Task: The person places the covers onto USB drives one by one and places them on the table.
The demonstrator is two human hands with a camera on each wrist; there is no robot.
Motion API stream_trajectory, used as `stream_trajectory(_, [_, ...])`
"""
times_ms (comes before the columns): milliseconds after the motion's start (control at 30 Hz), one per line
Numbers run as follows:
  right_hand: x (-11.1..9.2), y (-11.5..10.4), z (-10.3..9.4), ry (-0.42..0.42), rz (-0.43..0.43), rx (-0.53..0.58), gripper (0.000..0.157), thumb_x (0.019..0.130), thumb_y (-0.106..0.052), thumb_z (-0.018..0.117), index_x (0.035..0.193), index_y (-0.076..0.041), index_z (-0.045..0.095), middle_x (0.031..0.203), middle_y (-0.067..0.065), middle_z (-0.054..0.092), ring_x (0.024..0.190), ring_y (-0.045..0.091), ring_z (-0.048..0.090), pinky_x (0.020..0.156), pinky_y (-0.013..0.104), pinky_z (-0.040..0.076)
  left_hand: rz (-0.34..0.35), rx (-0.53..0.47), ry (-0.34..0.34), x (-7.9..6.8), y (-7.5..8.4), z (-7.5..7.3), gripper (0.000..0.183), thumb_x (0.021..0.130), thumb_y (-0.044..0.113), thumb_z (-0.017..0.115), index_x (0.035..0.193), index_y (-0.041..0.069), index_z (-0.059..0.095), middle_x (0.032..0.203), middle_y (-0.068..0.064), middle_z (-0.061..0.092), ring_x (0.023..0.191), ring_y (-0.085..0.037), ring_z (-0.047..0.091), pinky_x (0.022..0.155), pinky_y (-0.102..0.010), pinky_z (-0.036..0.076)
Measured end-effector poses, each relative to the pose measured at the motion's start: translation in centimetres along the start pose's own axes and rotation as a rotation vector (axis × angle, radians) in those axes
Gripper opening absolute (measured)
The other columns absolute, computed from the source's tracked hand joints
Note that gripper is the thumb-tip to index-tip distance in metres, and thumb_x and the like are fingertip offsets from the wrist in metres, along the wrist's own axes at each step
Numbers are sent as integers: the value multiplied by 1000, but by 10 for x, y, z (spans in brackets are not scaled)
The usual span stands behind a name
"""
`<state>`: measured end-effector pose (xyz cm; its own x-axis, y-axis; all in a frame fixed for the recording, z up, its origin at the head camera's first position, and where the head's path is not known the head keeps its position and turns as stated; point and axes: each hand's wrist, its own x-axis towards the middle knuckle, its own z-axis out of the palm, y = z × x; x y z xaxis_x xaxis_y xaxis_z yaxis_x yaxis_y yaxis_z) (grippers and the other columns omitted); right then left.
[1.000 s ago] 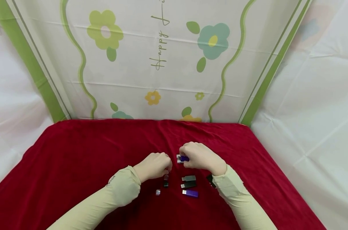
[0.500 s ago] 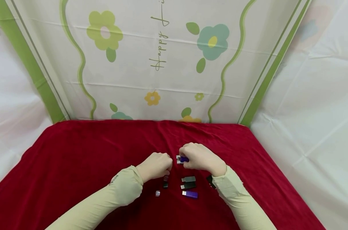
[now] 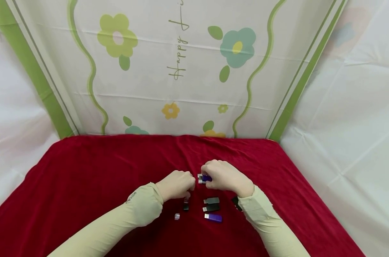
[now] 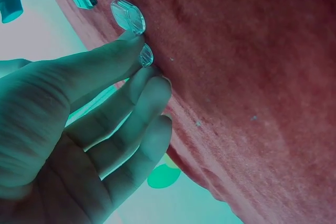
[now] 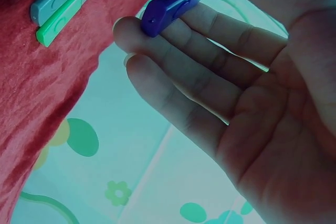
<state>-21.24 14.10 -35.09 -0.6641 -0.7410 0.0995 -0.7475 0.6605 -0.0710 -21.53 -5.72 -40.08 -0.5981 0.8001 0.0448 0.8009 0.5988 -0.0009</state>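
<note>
1 purple USB stick [image 5: 169, 11], long axis left-right, blunt end [image 5: 151, 22] rightward, pinched in right hand [image 3: 226, 176]

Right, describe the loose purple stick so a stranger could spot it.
Over the red cloth in the head view, find the right hand. Lower down, past a grey stick and a black stick, lies the purple stick, its colour unlike theirs and, unlike the held purple stick, untouched.
</note>
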Motion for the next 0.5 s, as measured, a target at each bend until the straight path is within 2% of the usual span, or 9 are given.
stream_trajectory(167, [0,2,0,-1,1,7,26,71,-4,73,67,-18,52,65,-9,43,61,10,40,52,25,38,22,24,-15,5,1,-1,35,76,14,84,55,23,57,61,12,49,54,-5,43,49,-23,40])
stream_trajectory(367, [0,2,0,-11,5,22,26,73,-4,74,68,-18,54,66,-9,44,62,9,42,53,24,40,26,58,-35,7,2,0,40,80,16,79,54,20,49,58,8,44,51,-6,42,47,-24,39])
stream_trajectory(500, [0,3,0,-6,2,21,23,72,-4,74,68,-17,55,66,-9,44,62,9,42,53,24,39,19,5,-46,5,-1,1,42,82,15,76,54,20,44,55,9,39,49,-4,37,46,-22,36])
